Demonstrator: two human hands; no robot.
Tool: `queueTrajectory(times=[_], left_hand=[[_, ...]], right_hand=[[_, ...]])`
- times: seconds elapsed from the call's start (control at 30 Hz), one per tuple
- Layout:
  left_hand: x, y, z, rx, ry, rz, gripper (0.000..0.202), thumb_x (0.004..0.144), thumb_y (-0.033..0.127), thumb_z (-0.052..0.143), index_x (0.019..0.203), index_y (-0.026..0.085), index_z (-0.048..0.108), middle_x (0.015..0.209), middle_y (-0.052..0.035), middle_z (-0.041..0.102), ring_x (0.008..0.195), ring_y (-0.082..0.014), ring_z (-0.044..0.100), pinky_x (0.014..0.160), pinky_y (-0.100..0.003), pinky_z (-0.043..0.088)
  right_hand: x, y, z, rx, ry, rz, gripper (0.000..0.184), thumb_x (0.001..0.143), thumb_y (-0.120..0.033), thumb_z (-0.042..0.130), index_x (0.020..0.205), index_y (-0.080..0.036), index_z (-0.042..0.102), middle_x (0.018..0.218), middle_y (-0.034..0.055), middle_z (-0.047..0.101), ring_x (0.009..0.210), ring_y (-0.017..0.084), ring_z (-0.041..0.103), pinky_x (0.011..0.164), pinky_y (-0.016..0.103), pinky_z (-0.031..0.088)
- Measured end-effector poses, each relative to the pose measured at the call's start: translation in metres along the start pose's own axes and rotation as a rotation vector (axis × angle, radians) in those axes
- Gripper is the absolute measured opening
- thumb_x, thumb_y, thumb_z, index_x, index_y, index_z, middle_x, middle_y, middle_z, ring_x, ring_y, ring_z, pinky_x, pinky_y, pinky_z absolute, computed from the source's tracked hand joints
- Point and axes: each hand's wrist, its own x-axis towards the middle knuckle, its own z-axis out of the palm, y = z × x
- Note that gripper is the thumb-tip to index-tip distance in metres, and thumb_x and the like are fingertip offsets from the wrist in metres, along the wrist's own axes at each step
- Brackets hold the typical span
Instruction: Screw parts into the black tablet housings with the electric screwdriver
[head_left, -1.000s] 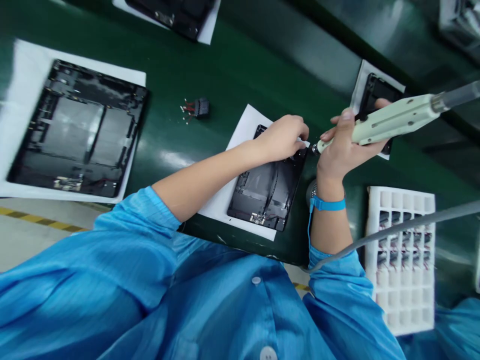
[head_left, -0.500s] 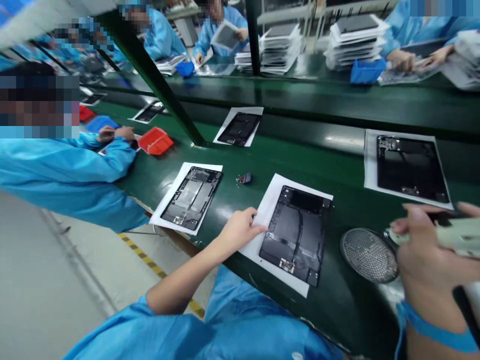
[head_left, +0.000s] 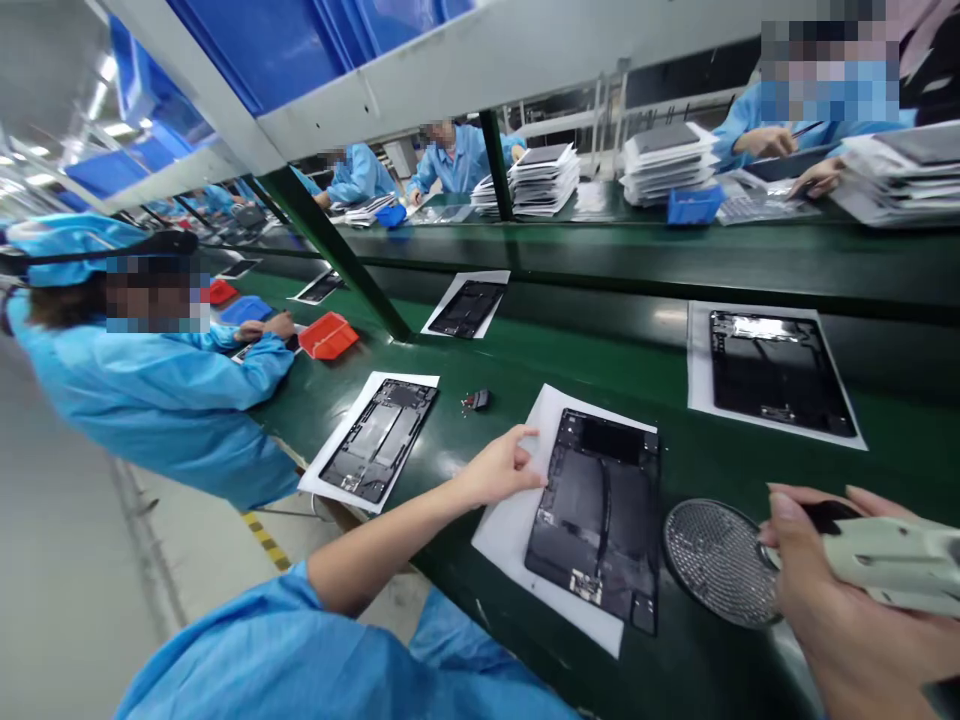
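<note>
An opened tablet (head_left: 574,520), dark inside with a cable down its middle, lies on a white sheet (head_left: 506,535) in front of me. At its left edge is my left hand (head_left: 504,468), thumb against the tablet's side, forefinger stretched over the sheet, the other fingers curled. My right hand (head_left: 832,590), at the lower right, is wrapped round a pale green electric screwdriver (head_left: 892,560); its tip is hard to make out. Left of that hand sits a round dimpled screw tray (head_left: 720,560) with small bits in it.
More opened tablets lie on sheets: one to the left (head_left: 382,440), one at the back (head_left: 469,308), one at the right (head_left: 780,375). A small dark object (head_left: 477,400) lies between. A red bin (head_left: 328,336) stands by a co-worker (head_left: 150,390). A green post (head_left: 337,255) slants overhead.
The view has tilted upward, bringing the overhead shelf in. My left hand's forefinger is further from its thumb. The tablet has turned slightly on its sheet. The screwdriver stays in my right hand.
</note>
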Motion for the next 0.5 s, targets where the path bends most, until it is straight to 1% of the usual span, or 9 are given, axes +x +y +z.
queueTrajectory(times=[0.07,0.13,0.2,0.23,0.3,0.4,0.43,0.5], left_hand=[[0.008,0.009,0.003,0.102,-0.011,0.046,0.089,0.090,0.045,0.096,0.167,0.020,0.060,0.091,0.0017,0.076,0.090,-0.0282,0.077,0.085,-0.035,0.056],[0.011,0.012,0.007,0.253,0.035,0.082,0.101,0.084,0.055,0.103,0.169,0.021,0.062,0.099,-0.0030,0.078,0.099,-0.0353,0.080,0.088,-0.039,0.056],[0.010,0.009,0.009,0.346,0.072,0.082,0.107,0.078,0.054,0.108,0.171,0.024,0.064,0.105,-0.0060,0.079,0.107,-0.0409,0.080,0.091,-0.041,0.056],[0.009,0.007,0.009,0.355,0.088,0.069,0.106,0.079,0.050,0.107,0.172,0.025,0.064,0.106,-0.0060,0.079,0.108,-0.0413,0.080,0.092,-0.042,0.056],[0.007,0.001,0.005,0.328,0.119,0.037,0.104,0.085,0.041,0.099,0.179,0.026,0.058,0.104,-0.0038,0.077,0.103,-0.0378,0.080,0.092,-0.041,0.057],[0.005,-0.005,-0.004,0.303,0.139,0.035,0.106,0.090,0.030,0.085,0.188,0.021,0.045,0.098,-0.0001,0.075,0.093,-0.0310,0.077,0.088,-0.037,0.056],[0.004,-0.006,-0.007,0.316,0.145,0.042,0.106,0.090,0.025,0.081,0.189,0.019,0.044,0.097,0.0006,0.075,0.091,-0.0296,0.077,0.087,-0.037,0.056],[0.004,-0.008,-0.009,0.349,0.174,0.044,0.098,0.091,0.020,0.077,0.185,0.017,0.050,0.094,0.0008,0.076,0.090,-0.0285,0.077,0.087,-0.036,0.055]], right_hand=[[-0.001,0.001,-0.001,0.000,0.014,-0.055,0.042,0.064,-0.061,0.102,0.102,-0.057,0.086,0.087,0.0061,0.083,0.068,0.055,0.079,0.083,0.093,0.073],[-0.002,0.002,-0.001,-0.001,0.032,-0.100,0.041,0.066,-0.059,0.101,0.104,-0.058,0.087,0.089,0.0068,0.085,0.071,0.058,0.080,0.079,0.093,0.073],[-0.004,0.004,-0.002,-0.014,0.033,-0.106,0.041,0.070,-0.058,0.100,0.109,-0.059,0.087,0.092,0.0076,0.085,0.075,0.060,0.082,0.079,0.094,0.073],[-0.004,0.005,-0.002,-0.025,0.031,-0.108,0.041,0.070,-0.058,0.100,0.110,-0.059,0.087,0.094,0.0079,0.085,0.076,0.060,0.082,0.079,0.094,0.073],[-0.005,0.008,-0.004,-0.049,0.016,-0.106,0.042,0.071,-0.058,0.100,0.111,-0.058,0.087,0.094,0.0076,0.085,0.075,0.058,0.082,0.075,0.093,0.073],[-0.006,0.012,-0.006,-0.058,-0.002,-0.098,0.044,0.073,-0.057,0.100,0.115,-0.052,0.086,0.094,0.0063,0.086,0.071,0.053,0.082,0.076,0.088,0.076],[-0.005,0.014,-0.007,-0.054,-0.006,-0.104,0.044,0.074,-0.056,0.100,0.115,-0.050,0.086,0.094,0.0059,0.086,0.070,0.051,0.083,0.078,0.086,0.077],[-0.004,0.018,-0.008,-0.042,-0.022,-0.139,0.042,0.076,-0.055,0.101,0.113,-0.045,0.085,0.091,0.0048,0.086,0.070,0.047,0.083,0.080,0.081,0.079]])
